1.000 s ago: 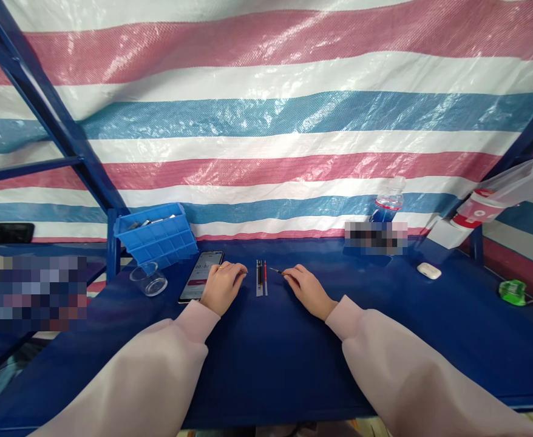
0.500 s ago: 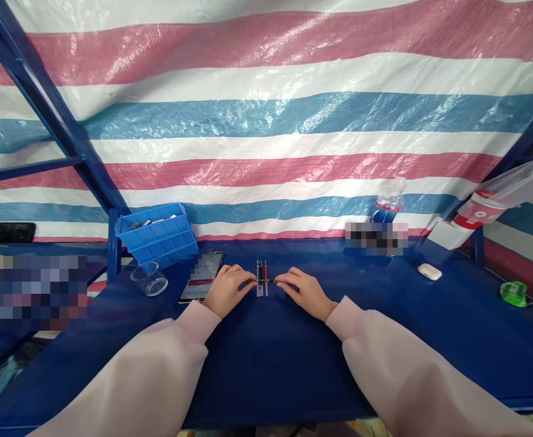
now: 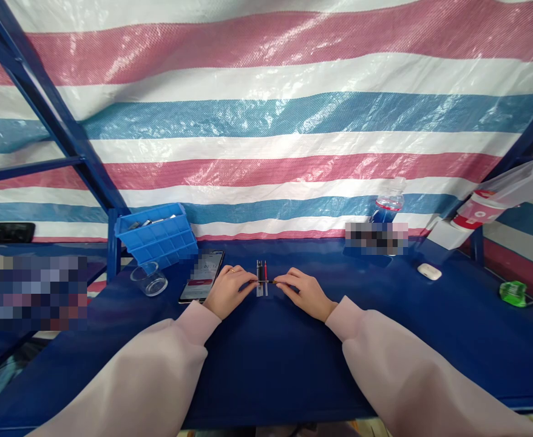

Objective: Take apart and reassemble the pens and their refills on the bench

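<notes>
My left hand (image 3: 228, 290) and my right hand (image 3: 303, 291) rest on the blue table (image 3: 266, 346), fingertips pinched and nearly meeting. Between them they hold a thin dark pen-like stick (image 3: 266, 281) crosswise, one end in each hand. Under it lie a few thin pen refills (image 3: 261, 274), one black and one red, side by side pointing away from me. A ring shows on my left hand. Both arms wear pale pink sleeves.
A phone (image 3: 203, 276) lies left of my left hand, a clear plastic cup (image 3: 149, 279) beyond it, and a blue compartment box (image 3: 156, 233) behind. On the right are a water bottle (image 3: 388, 203), a white earbud case (image 3: 429, 271), a green object (image 3: 512, 292) and a bagged red cup (image 3: 480, 209).
A second ago my hands were apart, each pinching a thin piece. They came together over the refills and now stay joined on one stick.
</notes>
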A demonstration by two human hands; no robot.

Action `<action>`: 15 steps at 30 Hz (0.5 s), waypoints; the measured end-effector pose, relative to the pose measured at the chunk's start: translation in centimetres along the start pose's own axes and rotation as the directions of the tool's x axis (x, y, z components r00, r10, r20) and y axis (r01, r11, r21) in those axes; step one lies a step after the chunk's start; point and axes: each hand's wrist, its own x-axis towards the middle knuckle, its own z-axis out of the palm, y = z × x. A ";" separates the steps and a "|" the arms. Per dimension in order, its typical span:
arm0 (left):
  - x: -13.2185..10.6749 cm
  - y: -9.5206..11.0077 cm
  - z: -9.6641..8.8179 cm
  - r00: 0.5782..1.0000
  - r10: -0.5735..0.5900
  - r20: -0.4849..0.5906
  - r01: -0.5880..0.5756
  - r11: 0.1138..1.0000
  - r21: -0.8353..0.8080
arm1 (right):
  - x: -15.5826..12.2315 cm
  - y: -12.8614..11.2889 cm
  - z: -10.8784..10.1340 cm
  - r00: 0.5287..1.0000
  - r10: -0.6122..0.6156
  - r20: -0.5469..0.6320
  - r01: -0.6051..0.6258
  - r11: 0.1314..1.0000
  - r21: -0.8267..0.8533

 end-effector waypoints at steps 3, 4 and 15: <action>0.0 0.0 0.0 1.000 -0.010 -0.014 0.010 1.000 -0.005 | 0.0 0.0 0.0 1.000 -0.001 -0.009 0.001 1.000 -0.002; 0.0 0.0 0.0 1.000 -0.010 -0.016 0.010 1.000 -0.008 | 0.0 0.0 0.0 1.000 -0.001 -0.011 0.001 1.000 0.000; -0.1 0.0 0.0 1.000 0.006 -0.029 -0.006 1.000 -0.021 | 0.0 0.1 0.1 1.000 -0.001 -0.015 0.000 1.000 -0.028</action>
